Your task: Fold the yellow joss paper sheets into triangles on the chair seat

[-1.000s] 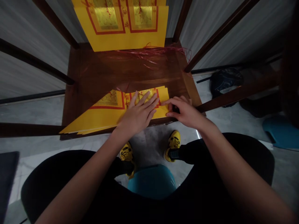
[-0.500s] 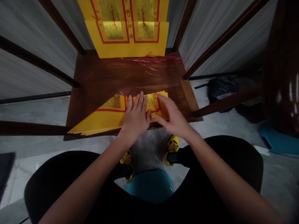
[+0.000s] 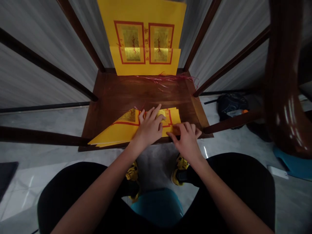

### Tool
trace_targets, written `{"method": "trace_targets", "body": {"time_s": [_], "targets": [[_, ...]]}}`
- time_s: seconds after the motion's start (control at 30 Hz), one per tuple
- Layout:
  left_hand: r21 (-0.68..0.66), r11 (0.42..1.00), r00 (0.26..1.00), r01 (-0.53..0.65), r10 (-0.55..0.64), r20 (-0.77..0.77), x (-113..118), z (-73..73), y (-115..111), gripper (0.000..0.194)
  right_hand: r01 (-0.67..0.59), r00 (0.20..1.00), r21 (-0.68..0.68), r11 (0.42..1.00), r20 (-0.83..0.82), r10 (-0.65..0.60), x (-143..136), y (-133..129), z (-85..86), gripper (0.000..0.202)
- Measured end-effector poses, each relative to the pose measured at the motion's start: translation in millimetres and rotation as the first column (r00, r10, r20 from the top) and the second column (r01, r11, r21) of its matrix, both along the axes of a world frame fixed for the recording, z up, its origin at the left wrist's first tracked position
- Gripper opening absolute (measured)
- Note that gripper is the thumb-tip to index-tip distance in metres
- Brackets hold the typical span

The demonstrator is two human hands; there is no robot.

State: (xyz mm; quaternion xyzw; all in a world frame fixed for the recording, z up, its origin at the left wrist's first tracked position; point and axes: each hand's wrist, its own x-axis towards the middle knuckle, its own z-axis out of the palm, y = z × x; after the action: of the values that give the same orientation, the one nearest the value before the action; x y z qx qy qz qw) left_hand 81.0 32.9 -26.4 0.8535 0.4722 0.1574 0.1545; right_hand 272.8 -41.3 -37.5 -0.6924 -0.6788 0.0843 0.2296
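While the left hand point(image 3: 149, 130) lies open in the head view, spread across the folded yellow paper point(image 3: 119, 132) at centre frame, its palm seems to keep the layers from sliding. Just to its right, the right hand point(image 3: 188, 141) is half curled at the paper's end, probably to control that edge; whether it pinches, I cannot tell. Upper centre, yellow sheets point(image 3: 146, 13) with 2 red-bordered panels stand at the far side of the wooden seat point(image 3: 117, 92), apart from both hands, red strings point(image 3: 162, 79) beside their foot.
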Motion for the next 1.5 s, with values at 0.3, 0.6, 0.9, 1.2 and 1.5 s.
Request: {"method": "trace_targets", "body": {"time_s": [0.3,0.6,0.9,1.2,1.5], "targets": [[0.039,0.999,0.993,0.019,-0.023,0.115,-4.3,22.3,15.2,0.029,-0.420,0.724,-0.161,0.893,-0.653,0.223,-0.2,42.4,51.7,0.032],[-0.100,0.995,0.996,-0.019,0.027,0.080,-118.9,73.9,45.7,0.028,-0.436,0.816,-0.062,0.898,-0.448,0.366,-59.1,48.5,18.9,0.041],[-0.128,0.990,0.989,0.061,-0.043,0.141,-109.9,123.1,16.8,0.035,-0.444,0.883,-0.212,0.871,0.059,0.465,-81.1,39.5,18.2,0.060],[-0.180,0.984,0.998,0.005,-0.016,-0.059,-35.6,39.3,32.7,0.045,-0.542,0.810,-0.279,0.793,0.077,0.581,-70.1,45.5,17.6,0.055],[-0.179,0.980,0.976,0.088,-0.120,-0.181,-55.0,28.1,33.2,0.063,-0.480,0.864,-0.266,0.836,0.021,0.503,26.5,70.8,18.0,0.100]]}}
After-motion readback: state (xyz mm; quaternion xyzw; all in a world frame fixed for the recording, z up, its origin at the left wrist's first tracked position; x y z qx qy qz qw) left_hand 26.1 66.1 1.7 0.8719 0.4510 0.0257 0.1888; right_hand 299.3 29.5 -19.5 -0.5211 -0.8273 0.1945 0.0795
